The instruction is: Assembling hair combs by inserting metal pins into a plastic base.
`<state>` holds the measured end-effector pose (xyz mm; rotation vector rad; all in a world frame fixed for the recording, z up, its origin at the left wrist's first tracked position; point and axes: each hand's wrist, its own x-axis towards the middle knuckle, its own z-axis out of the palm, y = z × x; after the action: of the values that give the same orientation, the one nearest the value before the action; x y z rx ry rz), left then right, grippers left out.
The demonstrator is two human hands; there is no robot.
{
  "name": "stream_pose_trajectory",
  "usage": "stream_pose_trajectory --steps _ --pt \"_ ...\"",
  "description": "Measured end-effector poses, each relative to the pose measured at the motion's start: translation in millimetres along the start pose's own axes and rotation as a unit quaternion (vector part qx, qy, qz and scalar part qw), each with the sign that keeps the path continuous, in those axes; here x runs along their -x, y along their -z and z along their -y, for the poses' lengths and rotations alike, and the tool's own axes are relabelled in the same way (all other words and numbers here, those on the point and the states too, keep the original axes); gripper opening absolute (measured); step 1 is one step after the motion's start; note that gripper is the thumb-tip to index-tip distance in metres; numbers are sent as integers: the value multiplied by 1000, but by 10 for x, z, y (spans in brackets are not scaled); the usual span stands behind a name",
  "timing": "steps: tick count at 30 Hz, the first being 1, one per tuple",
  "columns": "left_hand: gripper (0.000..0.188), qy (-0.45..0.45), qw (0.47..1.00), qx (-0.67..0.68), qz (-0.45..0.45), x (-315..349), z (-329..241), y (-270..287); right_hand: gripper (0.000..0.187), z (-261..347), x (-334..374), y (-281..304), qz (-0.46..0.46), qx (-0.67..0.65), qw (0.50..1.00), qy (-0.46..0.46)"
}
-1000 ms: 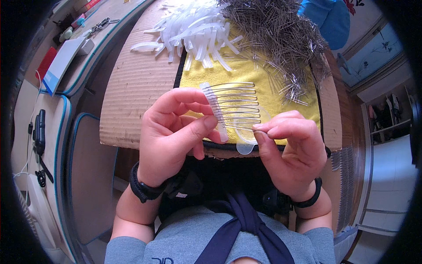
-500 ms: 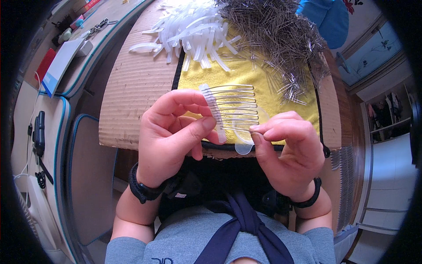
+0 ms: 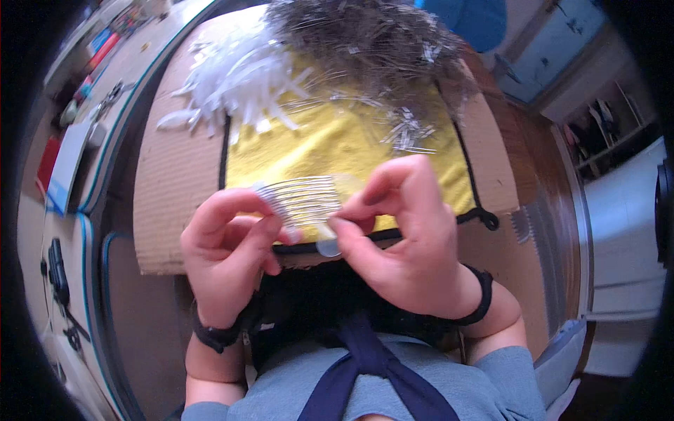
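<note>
My left hand pinches a translucent plastic strip between thumb and forefinger. Several thin metal wire pins stick out side by side from that strip toward the right, like comb teeth. At their free ends, on the near side, the thumb and forefinger of my right hand are pressed together at the end of a wire pin; motion blurs the fingertips. Below the pins, a clear rounded plastic piece lies at the front edge of the yellow cloth.
A heap of white translucent plastic strips lies at the far left of the cardboard. Beside it is a large tangled pile of metal wire pins, with a few loose pins nearer me. A blue thing stands behind.
The view has shifted, so the cloth and heaps sit further left. My right hand has turned, its knuckles higher, and stays at the pins' ends. My left hand keeps its pinch on the strip.
</note>
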<state>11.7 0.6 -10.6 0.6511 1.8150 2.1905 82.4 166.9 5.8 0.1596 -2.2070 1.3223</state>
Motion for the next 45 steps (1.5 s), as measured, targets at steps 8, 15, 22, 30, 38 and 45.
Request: stream_pose_trajectory --steps 8,15,22,30,38,45 --pt "15 -17 999 43 -22 -47 6 63 17 -235 -211 675 -84 309 942 100" --pt "20 49 947 -41 314 24 -186 110 14 -494 -198 656 28 364 923 120" --pt "14 63 955 -143 251 57 -215 -6 34 -340 -4 620 -7 125 990 -63" --pt "21 38 975 -96 197 71 -198 212 7 -353 68 722 -40 230 972 20" --pt "21 38 985 -76 152 146 -215 175 10 -179 -197 505 41 187 967 169" --pt "17 62 979 -111 159 135 -252 162 16 -227 -346 300 148 244 927 244"
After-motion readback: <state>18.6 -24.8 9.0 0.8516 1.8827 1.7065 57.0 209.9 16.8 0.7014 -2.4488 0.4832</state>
